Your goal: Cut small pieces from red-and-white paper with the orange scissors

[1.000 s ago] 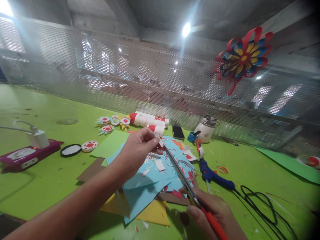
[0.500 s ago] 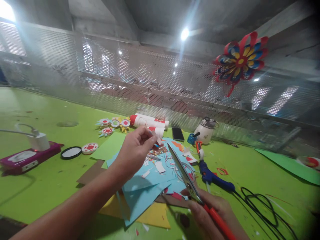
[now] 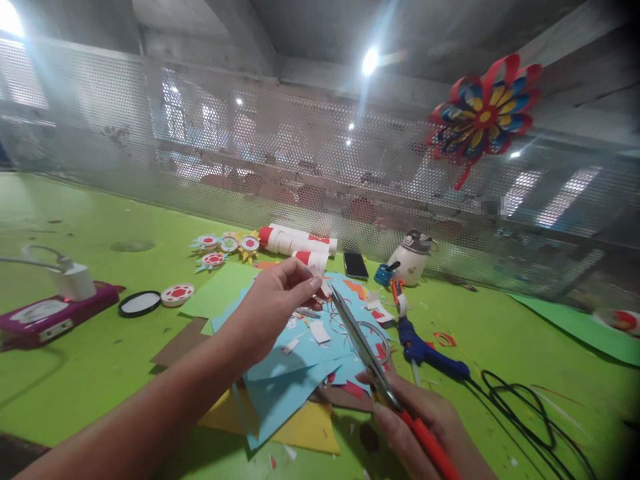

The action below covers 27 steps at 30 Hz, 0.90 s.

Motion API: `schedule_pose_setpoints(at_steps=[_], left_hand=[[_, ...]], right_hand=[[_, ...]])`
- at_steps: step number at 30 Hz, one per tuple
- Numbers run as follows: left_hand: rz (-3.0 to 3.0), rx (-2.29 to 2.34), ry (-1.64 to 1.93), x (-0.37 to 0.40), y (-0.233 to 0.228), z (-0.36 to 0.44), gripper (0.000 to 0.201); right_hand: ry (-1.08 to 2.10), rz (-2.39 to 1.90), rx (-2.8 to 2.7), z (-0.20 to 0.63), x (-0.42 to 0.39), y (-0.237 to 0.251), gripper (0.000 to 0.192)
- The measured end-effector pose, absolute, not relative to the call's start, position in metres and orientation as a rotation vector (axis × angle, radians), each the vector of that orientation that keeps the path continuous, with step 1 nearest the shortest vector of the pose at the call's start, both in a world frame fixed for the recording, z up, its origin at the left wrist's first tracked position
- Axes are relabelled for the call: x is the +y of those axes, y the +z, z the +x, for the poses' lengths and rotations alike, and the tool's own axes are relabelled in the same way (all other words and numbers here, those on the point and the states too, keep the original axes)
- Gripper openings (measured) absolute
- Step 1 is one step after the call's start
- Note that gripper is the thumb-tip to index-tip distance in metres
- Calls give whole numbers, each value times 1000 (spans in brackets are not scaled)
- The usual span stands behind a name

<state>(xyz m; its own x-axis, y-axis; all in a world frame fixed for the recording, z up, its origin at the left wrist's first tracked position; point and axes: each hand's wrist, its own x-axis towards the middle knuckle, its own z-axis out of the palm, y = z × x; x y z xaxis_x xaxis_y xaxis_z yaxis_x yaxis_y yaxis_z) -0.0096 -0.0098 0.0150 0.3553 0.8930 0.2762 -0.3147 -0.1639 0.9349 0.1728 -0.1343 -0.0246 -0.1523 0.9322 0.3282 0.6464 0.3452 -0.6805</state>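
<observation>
Green counter (image 3: 75,393): our left hand (image 3: 275,297) pinches a pale scrap (image 3: 326,288), our right hand (image 3: 420,413) grips red-handled scissors (image 3: 383,385), tips best kept clear of the pinch.

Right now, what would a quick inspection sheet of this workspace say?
Surface: bright green, dark-specked tabletop.
Items in hand: red-handled metal scissors; small pale paper piece.
Clutter: paper scraps on light-blue paper sheets; dark-blue glue gun.
Hands: left hand pinches the paper piece; right hand grips the scissors.
Cables: black cable looped by the glue gun; pale cable, left.
Surroundings: grey perforated screen; red-petalled flower ornament, upper right.
</observation>
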Motion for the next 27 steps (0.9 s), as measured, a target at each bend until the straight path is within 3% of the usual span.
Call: schedule_pose_setpoints(at_steps=[10, 27], left_hand=[[1319, 620, 1163, -13, 14, -5, 16], [1437, 671, 1250, -17, 10, -2, 14]], right_hand=[[558, -1357, -1832, 169, -135, -27, 44], [554, -1305, -1840, 169, -135, -30, 35]])
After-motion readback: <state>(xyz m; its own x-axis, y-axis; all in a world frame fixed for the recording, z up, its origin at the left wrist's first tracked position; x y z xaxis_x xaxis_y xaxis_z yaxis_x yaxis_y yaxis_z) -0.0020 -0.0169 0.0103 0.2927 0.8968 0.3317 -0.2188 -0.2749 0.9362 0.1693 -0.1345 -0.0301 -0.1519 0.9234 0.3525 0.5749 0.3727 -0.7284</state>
